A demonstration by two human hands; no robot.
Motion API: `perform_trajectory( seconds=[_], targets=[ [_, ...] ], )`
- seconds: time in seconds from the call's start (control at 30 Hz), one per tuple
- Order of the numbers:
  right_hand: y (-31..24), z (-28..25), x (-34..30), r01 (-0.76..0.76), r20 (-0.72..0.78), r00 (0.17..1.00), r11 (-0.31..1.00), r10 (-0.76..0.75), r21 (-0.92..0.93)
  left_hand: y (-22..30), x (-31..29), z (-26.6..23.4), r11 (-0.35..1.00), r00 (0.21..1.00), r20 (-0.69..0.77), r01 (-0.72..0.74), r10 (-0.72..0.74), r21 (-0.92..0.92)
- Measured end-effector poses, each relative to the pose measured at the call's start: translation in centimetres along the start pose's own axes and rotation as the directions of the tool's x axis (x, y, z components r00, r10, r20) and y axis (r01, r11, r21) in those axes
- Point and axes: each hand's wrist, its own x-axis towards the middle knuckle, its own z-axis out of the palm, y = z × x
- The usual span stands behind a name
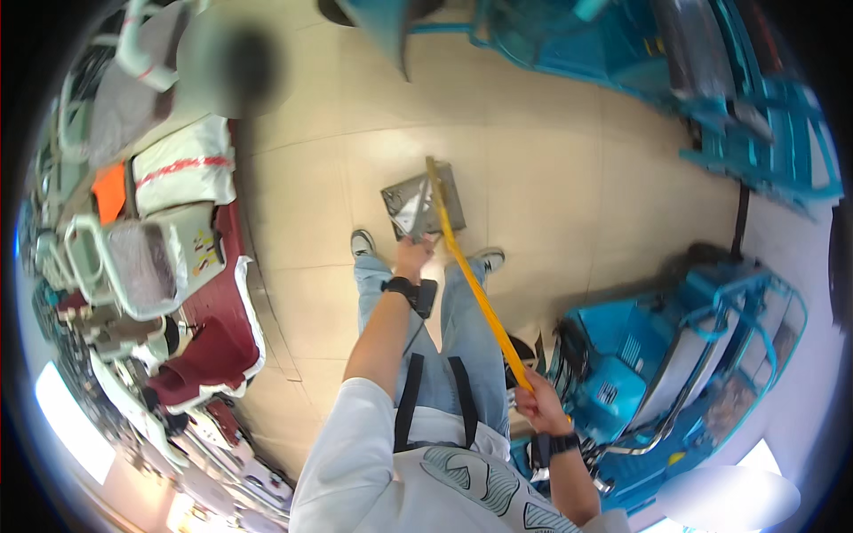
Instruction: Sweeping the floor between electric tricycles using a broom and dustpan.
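Observation:
My left hand (416,255) reaches down between my legs, its fingers closed at the near side of a dark grey, square, dustpan-like object (451,206) near the floor. A narrow grey bar and a bright whitish patch show on that object, but its exact form is blurred. In my right hand (544,404), by my right hip, I grip the near end of a long yellow pole (482,300). The pole slants forward and left, and its duller far end passes over the grey object. What that end carries cannot be made out.
White-framed chairs (147,266) and a dark red padded seat (209,351) line the left side. Teal wheeled equipment (613,382) stands close on my right. More teal frames (551,40) stand at the far right, on a beige tiled floor (311,178). A dark blur hangs upper left.

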Motion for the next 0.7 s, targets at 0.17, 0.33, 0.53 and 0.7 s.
perform_trajectory(
  seconds=[0.17,0.33,0.53,0.7],
  targets=[
    [1.0,-1.6,-5.4,0.088,-0.104,0.991,0.996,-0.086,0.016,-4.2,2.9,2.3,0.884,0.924,-0.054,-0.343,0.378,0.319],
    [2.7,0.8,-6.0,0.261,-0.281,0.908,0.943,-0.312,-0.205,-5.4,2.9,2.2,0.697,0.871,0.214,-0.485,0.443,0.528],
    [3.2,4.6,-3.3,0.428,-0.316,0.817,0.874,-0.483,-0.232,1.4,-3.4,-4.8,0.782,0.745,0.410,-0.613,0.526,0.111],
    [-0.4,8.2,-1.5,0.390,-0.125,0.919,0.907,-0.373,0.160,9.0,-6.8,-17.0,0.933,0.896,0.341,-0.179,0.285,-0.312]
  ],
)
